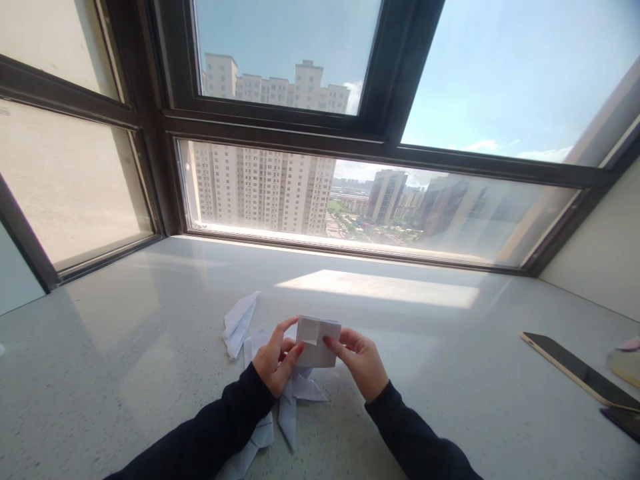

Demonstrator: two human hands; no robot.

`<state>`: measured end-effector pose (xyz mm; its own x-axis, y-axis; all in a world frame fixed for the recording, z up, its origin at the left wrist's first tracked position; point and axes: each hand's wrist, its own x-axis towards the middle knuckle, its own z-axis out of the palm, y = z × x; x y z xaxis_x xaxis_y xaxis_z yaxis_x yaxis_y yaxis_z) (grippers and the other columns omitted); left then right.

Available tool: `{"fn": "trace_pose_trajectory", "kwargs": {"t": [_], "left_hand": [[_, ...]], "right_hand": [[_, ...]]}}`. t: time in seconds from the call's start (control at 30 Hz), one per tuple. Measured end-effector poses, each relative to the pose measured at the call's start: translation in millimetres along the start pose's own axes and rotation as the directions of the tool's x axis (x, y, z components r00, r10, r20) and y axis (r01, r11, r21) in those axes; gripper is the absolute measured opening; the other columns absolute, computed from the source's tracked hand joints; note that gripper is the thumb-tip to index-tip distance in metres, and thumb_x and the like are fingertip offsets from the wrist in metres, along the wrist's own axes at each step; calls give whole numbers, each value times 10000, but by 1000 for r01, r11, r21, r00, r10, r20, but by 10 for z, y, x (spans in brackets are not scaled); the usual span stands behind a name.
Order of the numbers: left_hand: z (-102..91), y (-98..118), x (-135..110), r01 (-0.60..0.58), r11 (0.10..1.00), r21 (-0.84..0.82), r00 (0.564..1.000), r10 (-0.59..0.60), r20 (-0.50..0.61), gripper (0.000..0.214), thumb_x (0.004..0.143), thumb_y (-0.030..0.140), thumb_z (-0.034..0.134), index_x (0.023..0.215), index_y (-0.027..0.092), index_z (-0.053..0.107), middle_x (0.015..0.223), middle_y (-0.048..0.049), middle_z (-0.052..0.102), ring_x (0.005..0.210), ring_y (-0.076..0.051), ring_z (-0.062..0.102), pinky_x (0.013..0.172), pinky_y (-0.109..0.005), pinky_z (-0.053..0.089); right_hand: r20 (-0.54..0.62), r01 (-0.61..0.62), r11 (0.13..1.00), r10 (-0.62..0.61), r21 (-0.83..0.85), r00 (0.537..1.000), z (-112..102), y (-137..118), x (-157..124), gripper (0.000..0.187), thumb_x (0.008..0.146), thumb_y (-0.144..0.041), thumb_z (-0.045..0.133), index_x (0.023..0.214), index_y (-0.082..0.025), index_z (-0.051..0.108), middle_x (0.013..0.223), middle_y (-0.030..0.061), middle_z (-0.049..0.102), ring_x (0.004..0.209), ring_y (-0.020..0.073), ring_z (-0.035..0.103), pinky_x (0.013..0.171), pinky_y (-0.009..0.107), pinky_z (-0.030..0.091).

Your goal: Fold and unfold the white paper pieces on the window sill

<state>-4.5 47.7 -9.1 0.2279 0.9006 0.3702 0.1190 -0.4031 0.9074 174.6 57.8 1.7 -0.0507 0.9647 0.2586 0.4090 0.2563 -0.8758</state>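
Between my two hands is a small folded piece of white paper (320, 355), roughly rectangular, with a smaller square flap showing on its face. My left hand (277, 360) grips its left edge, thumb in front and fingers behind. At the right side my right hand (363, 363) pinches it, the thumb pressing on the front. The paper is held up above the speckled sill. Under and beside my left hand lie several folded white paper pieces (287, 417), partly hidden by the hand and sleeve. Another folded paper piece (241, 323) rests farther back on the left.
The pale speckled sill (150, 333) runs back to a dark-framed window (370, 153), with tall buildings outside. A phone-like flat device (580, 367) lies at the right, near a dark object (623, 420) and a pale rounded item (626, 363), both cut off by the frame.
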Motion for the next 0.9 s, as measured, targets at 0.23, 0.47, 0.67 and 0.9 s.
{"fn": "trace_pose_trajectory", "kwargs": {"t": [0.23, 0.47, 0.67, 0.9], "left_hand": [[-22, -115, 26, -12, 987, 159, 997, 23, -68, 200, 789, 274, 352, 889, 171, 492, 394, 104, 330, 319, -68, 371, 380, -171, 294], [-22, -227, 64, -19, 952, 305, 999, 6, 43, 169, 687, 179, 377, 677, 162, 545, 352, 104, 249, 311, -61, 255, 357, -180, 195], [-31, -181, 57, 67, 987, 147, 997, -61, -48, 167, 720, 206, 361, 727, 168, 524, 350, 104, 317, 291, -60, 303, 350, -170, 216], [-45, -189, 79, 117, 993, -18, 987, -118, -110, 141, 701, 228, 396, 740, 162, 515, 344, 114, 316, 277, -47, 276, 333, -154, 218]], "right_hand": [[-189, -263, 827, 192, -498, 963, -936, 464, 575, 210, 661, -332, 548, 614, -150, 642, 704, 88, 669, 739, 263, 597, 640, 326, 414], [-353, -425, 550, 237, -719, 905, -1340, 783, 840, 174, 683, -302, 527, 660, -180, 648, 790, 106, 645, 829, 304, 561, 682, 399, 357], [-370, -418, 433, 195, -799, 909, -1327, 894, 870, 218, 729, -348, 486, 775, -212, 650, 865, 84, 622, 898, 277, 519, 706, 399, 337], [-442, -438, 406, 89, -802, 893, -1257, 911, 769, 273, 762, -301, 458, 977, -187, 581, 989, 125, 562, 927, 293, 483, 694, 418, 336]]}}
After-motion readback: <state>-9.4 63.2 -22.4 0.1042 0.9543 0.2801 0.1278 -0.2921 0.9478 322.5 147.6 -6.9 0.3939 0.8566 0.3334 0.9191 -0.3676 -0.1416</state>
